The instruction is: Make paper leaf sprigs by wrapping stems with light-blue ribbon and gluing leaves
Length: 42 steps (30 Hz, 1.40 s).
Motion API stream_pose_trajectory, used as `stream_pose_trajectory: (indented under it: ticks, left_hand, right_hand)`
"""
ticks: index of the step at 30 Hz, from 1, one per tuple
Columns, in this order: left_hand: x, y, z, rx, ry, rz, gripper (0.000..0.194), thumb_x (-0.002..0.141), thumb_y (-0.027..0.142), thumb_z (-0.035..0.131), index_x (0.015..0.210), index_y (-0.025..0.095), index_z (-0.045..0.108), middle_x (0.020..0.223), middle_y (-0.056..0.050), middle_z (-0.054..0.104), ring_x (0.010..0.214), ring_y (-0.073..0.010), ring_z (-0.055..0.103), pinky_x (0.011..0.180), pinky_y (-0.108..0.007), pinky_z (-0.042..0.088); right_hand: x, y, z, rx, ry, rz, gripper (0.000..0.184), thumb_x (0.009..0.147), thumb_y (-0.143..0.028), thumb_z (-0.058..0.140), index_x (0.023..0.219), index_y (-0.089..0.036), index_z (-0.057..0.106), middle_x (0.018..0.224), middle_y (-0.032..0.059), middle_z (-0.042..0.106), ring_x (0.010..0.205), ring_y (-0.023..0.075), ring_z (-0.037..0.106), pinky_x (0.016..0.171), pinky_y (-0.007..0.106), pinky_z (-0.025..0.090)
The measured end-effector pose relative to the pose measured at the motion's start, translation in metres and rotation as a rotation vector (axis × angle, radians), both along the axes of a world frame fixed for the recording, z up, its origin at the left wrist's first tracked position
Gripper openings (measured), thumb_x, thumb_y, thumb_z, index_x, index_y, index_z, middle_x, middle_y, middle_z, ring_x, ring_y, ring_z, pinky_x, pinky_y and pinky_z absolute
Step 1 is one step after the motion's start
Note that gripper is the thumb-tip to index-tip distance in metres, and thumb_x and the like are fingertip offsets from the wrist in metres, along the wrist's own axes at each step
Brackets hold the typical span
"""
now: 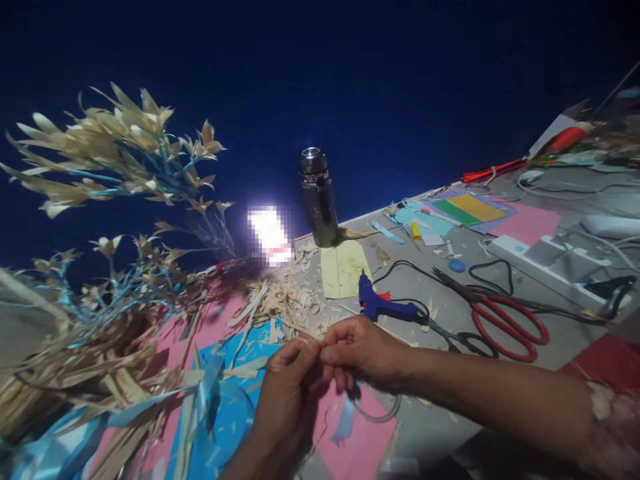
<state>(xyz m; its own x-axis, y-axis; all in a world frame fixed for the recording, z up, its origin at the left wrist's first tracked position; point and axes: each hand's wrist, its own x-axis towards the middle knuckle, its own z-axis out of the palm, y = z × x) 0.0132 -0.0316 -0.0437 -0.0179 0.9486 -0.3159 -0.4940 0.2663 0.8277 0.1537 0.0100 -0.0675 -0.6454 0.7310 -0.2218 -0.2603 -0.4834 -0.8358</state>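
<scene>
My left hand (293, 380) and my right hand (357, 353) meet low in the middle, thumbs and fingertips pinched together. Whatever they pinch is too small or hidden to make out. Below the right hand hangs a short light-blue ribbon (344, 421), beside a thin grey curved wire or cord (383, 419); I cannot tell whether either is held. Pink paper (367, 440) lies underneath. Just beyond the right hand rests a blue glue gun (387, 305), with black-handled scissors (473, 343) and large red-handled scissors (510, 327) to its right.
Dried-husk flowers on blue stems (145, 147) rise at the left above husk strips (65, 380) and a blue ribbon roll (230, 413). A dark flask (320, 207) stands at the back by yellow paper (343, 267). Cords run to a white power strip (545, 270) at right.
</scene>
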Motion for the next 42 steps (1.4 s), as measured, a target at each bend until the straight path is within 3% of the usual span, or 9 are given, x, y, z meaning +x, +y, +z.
stream_pose_trajectory:
  ticks: [4, 8, 14, 20, 25, 29, 33, 38, 42]
  left_hand:
    - [-0.002, 0.002, -0.005, -0.012, 0.06, 0.061, 0.042, 0.061, 0.048, 0.092, 0.069, 0.01, 0.075, 0.045, 0.004, 0.048, 0.042, -0.007, 0.041, 0.044, -0.02, 0.031]
    - [-0.004, 0.002, -0.008, -0.046, 0.05, 0.103, 0.044, 0.065, 0.047, 0.089, 0.087, 0.011, 0.079, 0.044, 0.005, 0.047, 0.045, -0.0093, 0.043, 0.046, -0.022, 0.036]
    - [0.001, -0.001, 0.003, -0.063, -0.031, 0.065, 0.052, 0.061, 0.046, 0.091, 0.098, 0.012, 0.08, 0.048, 0.003, 0.052, 0.046, -0.0114, 0.047, 0.048, -0.024, 0.039]
    - [0.002, 0.0, 0.008, -0.09, -0.036, 0.087, 0.05, 0.051, 0.041, 0.098, 0.085, 0.008, 0.081, 0.054, -0.001, 0.057, 0.05, -0.0084, 0.048, 0.049, -0.019, 0.035]
    - [-0.006, 0.001, 0.003, -0.09, -0.017, 0.028, 0.045, 0.058, 0.04, 0.095, 0.083, 0.008, 0.079, 0.045, 0.007, 0.042, 0.043, -0.005, 0.035, 0.044, -0.018, 0.025]
    - [-0.01, 0.002, 0.003, -0.087, -0.008, -0.029, 0.04, 0.059, 0.039, 0.094, 0.078, 0.009, 0.077, 0.044, 0.007, 0.041, 0.045, -0.0062, 0.035, 0.047, -0.019, 0.03]
    - [-0.015, 0.004, 0.005, -0.079, -0.013, -0.046, 0.036, 0.055, 0.035, 0.096, 0.064, 0.01, 0.072, 0.043, 0.008, 0.038, 0.043, -0.004, 0.03, 0.045, -0.018, 0.027]
    - [-0.017, 0.005, 0.007, -0.069, -0.039, -0.053, 0.043, 0.054, 0.033, 0.096, 0.049, 0.014, 0.058, 0.044, 0.007, 0.039, 0.043, -0.0047, 0.034, 0.044, -0.018, 0.028]
    - [-0.015, 0.004, 0.006, -0.088, -0.039, -0.041, 0.042, 0.05, 0.029, 0.098, 0.05, 0.014, 0.059, 0.049, 0.006, 0.047, 0.044, -0.006, 0.042, 0.046, -0.02, 0.035]
  right_hand:
    - [0.0, -0.001, 0.003, 0.033, -0.025, -0.047, 0.048, 0.065, -0.053, 0.089, 0.071, -0.013, 0.063, 0.06, 0.0028, 0.072, 0.043, 0.0088, 0.059, 0.037, 0.017, 0.042]
    - [0.0, -0.001, 0.006, 0.084, -0.058, -0.124, 0.047, 0.068, -0.055, 0.086, 0.07, -0.013, 0.063, 0.059, 0.0023, 0.071, 0.043, 0.0087, 0.059, 0.039, 0.017, 0.042]
    - [0.002, -0.002, 0.008, 0.109, -0.08, -0.127, 0.047, 0.072, -0.056, 0.083, 0.07, -0.014, 0.063, 0.058, 0.0025, 0.07, 0.043, 0.0088, 0.059, 0.039, 0.017, 0.041]
    - [0.002, -0.005, 0.011, 0.121, -0.13, -0.08, 0.044, 0.07, -0.053, 0.082, 0.067, -0.014, 0.062, 0.055, 0.0008, 0.068, 0.039, 0.008, 0.056, 0.038, 0.018, 0.043]
    - [0.002, -0.004, 0.01, 0.116, -0.149, -0.034, 0.041, 0.07, -0.051, 0.08, 0.065, -0.015, 0.06, 0.054, -0.0002, 0.067, 0.036, 0.0069, 0.053, 0.034, 0.016, 0.038]
    - [0.001, -0.004, 0.008, 0.101, -0.117, -0.01, 0.043, 0.07, -0.053, 0.08, 0.066, -0.015, 0.059, 0.054, -0.0009, 0.067, 0.035, 0.0063, 0.052, 0.033, 0.016, 0.039]
    - [0.002, -0.005, 0.002, 0.107, -0.104, 0.037, 0.042, 0.074, -0.053, 0.078, 0.073, -0.014, 0.062, 0.058, -0.0006, 0.068, 0.037, 0.0069, 0.054, 0.034, 0.016, 0.041]
    - [0.005, -0.006, 0.004, 0.113, -0.137, 0.135, 0.034, 0.08, -0.047, 0.071, 0.083, -0.013, 0.065, 0.066, 0.0016, 0.072, 0.038, 0.0067, 0.054, 0.032, 0.015, 0.037]
    - [0.007, -0.005, 0.011, 0.117, -0.208, 0.081, 0.031, 0.071, -0.034, 0.081, 0.09, -0.015, 0.065, 0.067, -0.0017, 0.071, 0.04, 0.0068, 0.054, 0.036, 0.016, 0.038]
